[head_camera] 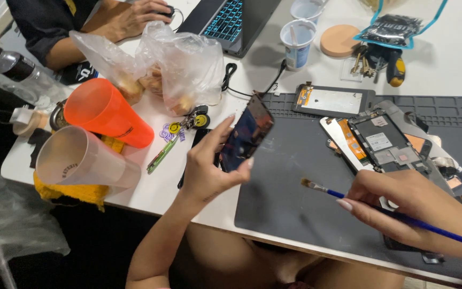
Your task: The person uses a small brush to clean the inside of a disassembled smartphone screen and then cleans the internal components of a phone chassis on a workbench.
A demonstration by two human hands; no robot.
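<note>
Head view, nearest me: my right hand (402, 206) pinches a blue-handled brush (380, 208), bristles hovering above the grey mat (290, 208) on the white worktop (161, 187). My left hand (207, 166) holds a dark phone screen (247, 134) by its edges — tilted, lifted off the mat. Beyond lie opened phone parts (380, 142) and a bare frame (332, 100). Left sit an orange cup (105, 112) and a clear cup (78, 158) — farther off, a laptop (231, 21) and another person's hand (135, 16).
</note>
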